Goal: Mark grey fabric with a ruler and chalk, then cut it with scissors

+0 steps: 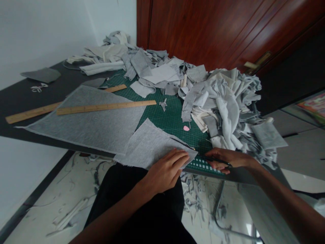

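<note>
Cut piece: a smaller grey cloth (148, 142) lies at the near edge of the counter (17, 96), partly over the green cutting mat (165, 117), its near side reaching past the counter's front edge.
Left hand (167, 171): laid flat, palm down on the cloth near its right-hand corner, fingers together and pointing right.
Right hand (222, 160): closed around the handles of the black scissors (218, 159), just beyond that same corner.
Scissors: pointing left, a dark blade showing along the far edge of the cloth; whether the blades are apart, I cannot tell.
Large cloth: a bigger grey cloth (101, 127) to the left, meeting the smaller one at its corner.
Rulers: one wooden ruler (109, 107) lies across the large cloth; another wooden ruler (34, 113) passes beneath it, both ends showing.
Mat: a small scrap (163, 104) and a pink oval piece (186, 128) lie apart from each other, beyond the smaller cloth.
Heap: grey and off-white offcuts (223, 105) pile along the back and right of the counter.
Far left: a flat grey piece (44, 74), a pale tangled strip (38, 88) just beside it.
Floor: more trimmings (69, 213) scattered below.
Behind: a reddish-brown door (203, 30).
</note>
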Tool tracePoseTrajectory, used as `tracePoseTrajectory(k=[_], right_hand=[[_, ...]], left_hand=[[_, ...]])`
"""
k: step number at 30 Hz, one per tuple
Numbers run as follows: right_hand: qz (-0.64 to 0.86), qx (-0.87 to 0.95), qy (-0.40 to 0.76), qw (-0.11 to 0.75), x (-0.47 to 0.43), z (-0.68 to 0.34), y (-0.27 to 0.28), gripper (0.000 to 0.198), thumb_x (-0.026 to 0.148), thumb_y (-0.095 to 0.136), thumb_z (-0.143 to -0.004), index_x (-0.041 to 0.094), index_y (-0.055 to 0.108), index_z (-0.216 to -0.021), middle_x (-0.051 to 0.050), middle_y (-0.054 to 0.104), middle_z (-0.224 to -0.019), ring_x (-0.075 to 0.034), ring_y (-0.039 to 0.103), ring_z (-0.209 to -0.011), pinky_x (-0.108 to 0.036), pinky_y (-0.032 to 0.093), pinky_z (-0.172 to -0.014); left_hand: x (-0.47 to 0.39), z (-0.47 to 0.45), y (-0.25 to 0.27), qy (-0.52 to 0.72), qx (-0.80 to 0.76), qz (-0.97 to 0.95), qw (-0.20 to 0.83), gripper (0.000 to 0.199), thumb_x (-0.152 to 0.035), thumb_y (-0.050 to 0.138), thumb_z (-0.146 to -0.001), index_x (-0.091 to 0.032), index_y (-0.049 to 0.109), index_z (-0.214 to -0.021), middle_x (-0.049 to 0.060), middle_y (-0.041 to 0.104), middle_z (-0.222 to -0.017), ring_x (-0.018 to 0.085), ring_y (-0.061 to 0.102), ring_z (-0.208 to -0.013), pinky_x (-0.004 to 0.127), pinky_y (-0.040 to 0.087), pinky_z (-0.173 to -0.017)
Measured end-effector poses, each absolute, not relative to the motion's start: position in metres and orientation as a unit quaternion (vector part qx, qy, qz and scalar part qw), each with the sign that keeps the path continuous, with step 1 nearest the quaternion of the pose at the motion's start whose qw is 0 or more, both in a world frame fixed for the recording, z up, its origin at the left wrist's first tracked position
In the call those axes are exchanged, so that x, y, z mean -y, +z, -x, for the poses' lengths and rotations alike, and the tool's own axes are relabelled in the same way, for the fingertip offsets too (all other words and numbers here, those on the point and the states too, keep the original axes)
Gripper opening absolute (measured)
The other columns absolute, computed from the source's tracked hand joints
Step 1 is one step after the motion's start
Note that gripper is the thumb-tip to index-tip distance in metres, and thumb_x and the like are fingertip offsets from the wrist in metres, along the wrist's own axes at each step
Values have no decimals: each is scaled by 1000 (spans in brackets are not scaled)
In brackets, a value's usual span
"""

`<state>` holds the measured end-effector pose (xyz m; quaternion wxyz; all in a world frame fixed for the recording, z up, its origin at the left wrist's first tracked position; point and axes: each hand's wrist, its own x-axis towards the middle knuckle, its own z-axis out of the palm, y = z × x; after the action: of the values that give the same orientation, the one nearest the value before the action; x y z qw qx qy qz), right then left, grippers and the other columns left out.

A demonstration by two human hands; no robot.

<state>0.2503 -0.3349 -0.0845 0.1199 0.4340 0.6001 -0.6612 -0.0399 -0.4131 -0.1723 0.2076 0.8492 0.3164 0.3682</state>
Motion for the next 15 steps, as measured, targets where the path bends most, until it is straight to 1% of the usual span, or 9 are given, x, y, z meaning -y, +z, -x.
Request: tracePoseTrajectory(k=[3,5,7,11,15], right_hand=[[-456,-575,-666,139,333,-249,-85,53,65,78,-82,19,51,-83,9,45,-63,-2,36,-45,-17,35,-42],[-453,-569,-672,141,330,-252,-88,53,64,77,-83,19,50,-83,9,44,-62,-2,36,-44,-17,34,-41],[-434,-565,-687,144,327,-258,-92,57,69,76,-82,20,48,-81,10,43,-59,-3,37,-43,-18,35,-41],[-386,-568,-714,134,320,-272,-100,70,85,72,-74,19,49,-84,9,45,-61,-5,40,-47,-21,41,-46],[-369,-558,-730,140,320,-268,-97,73,88,69,-73,20,50,-87,9,41,-63,-6,39,-50,-23,42,-49]], left_hand=[[413,40,-174,365,-316,-849,213,48,-8,42,-100,-15,49,-147,12,61,-149,22,51,-146,46,42,-126],[413,40,-174,365,-317,-849,214,48,-7,42,-100,-15,49,-147,12,61,-149,22,50,-146,46,43,-126],[413,40,-175,369,-319,-846,214,48,-7,43,-100,-14,49,-147,12,61,-149,22,51,-146,45,44,-125],[413,40,-176,375,-319,-843,217,49,-7,43,-100,-15,49,-148,12,60,-150,22,49,-147,45,45,-124],[413,40,-176,379,-315,-842,217,49,-7,43,-100,-15,48,-148,12,60,-150,22,51,-146,47,45,-124]])
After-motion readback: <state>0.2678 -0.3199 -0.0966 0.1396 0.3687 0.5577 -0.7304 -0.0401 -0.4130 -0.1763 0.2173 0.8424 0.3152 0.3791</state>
